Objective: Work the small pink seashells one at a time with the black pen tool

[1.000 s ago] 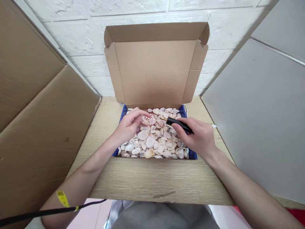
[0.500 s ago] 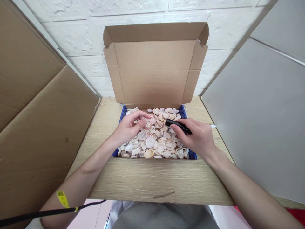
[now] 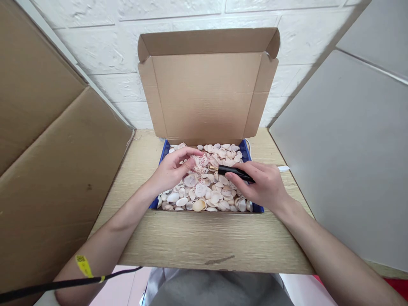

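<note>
Nearest, a black cable [image 3: 41, 285] with a yellow tag [image 3: 83, 265] is seen across the left forearm; it might be snagged if that arm were swung. Over the open mailer box [image 3: 165, 149], a black pen-style rotary tool [image 3: 234, 171] is gripped in the right hand [image 3: 264, 183], and a red-speckled seashell [image 3: 200, 160] is pinched between thumb and fingers of the left hand [image 3: 174, 169]. The gold-coloured tip [image 3: 213, 168] is aimed at the shell; whether contact is made cannot be told. Because the shell is curved and lightly held, the tip could be deflected toward the left fingers. The shell could be cracked by heavy pressure, or, if dropped, be lost among the loose seashells [image 3: 215, 197] below.

The near strip of the pale wood-grain bench [image 3: 216, 238] is marked by a dark smudge [image 3: 219, 260] at its front edge. Beyond, the box is set on the bench with its lid [image 3: 207, 93] raised. The space is flanked by a cardboard panel [image 3: 47, 170] on the left and a pale grey panel [image 3: 344, 148] on the right, and closed behind by a white brick-patterned wall [image 3: 102, 46].
</note>
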{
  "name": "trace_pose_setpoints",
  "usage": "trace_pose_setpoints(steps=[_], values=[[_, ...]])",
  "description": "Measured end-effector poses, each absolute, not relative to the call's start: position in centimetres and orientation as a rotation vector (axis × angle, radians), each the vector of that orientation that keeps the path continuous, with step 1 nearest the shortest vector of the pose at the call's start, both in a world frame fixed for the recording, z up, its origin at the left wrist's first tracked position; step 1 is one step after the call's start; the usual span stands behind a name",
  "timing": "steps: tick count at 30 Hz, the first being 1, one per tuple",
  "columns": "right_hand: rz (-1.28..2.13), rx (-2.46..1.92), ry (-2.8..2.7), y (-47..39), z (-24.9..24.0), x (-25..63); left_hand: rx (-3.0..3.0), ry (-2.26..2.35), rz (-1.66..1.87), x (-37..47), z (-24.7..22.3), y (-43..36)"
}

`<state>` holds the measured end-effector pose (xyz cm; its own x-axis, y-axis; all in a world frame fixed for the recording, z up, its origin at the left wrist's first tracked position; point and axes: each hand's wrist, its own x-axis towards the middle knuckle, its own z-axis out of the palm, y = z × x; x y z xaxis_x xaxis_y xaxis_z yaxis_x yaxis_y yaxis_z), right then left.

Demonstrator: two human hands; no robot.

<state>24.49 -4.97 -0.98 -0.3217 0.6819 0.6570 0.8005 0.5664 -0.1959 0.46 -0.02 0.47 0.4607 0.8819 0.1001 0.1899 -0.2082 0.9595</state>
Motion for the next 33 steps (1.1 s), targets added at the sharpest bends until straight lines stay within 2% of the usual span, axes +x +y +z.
trace_pose_setpoints(steps=[11, 25, 33], values=[[-0.154, -1.063, -2.121, -5.2, -0.92, 24.29, 1.705, 0.901, 0.839, 0.35, 0.17, 0.24], [-0.344, -1.098, -2.073, -4.89, -1.03, 24.47, 1.694, 0.969, 0.809, 0.4, 0.28, 0.19], [-0.402, -1.066, -2.075, -4.76, -1.31, 24.61, 1.506, 0.863, 0.74, 0.47, 0.04, 0.1]])
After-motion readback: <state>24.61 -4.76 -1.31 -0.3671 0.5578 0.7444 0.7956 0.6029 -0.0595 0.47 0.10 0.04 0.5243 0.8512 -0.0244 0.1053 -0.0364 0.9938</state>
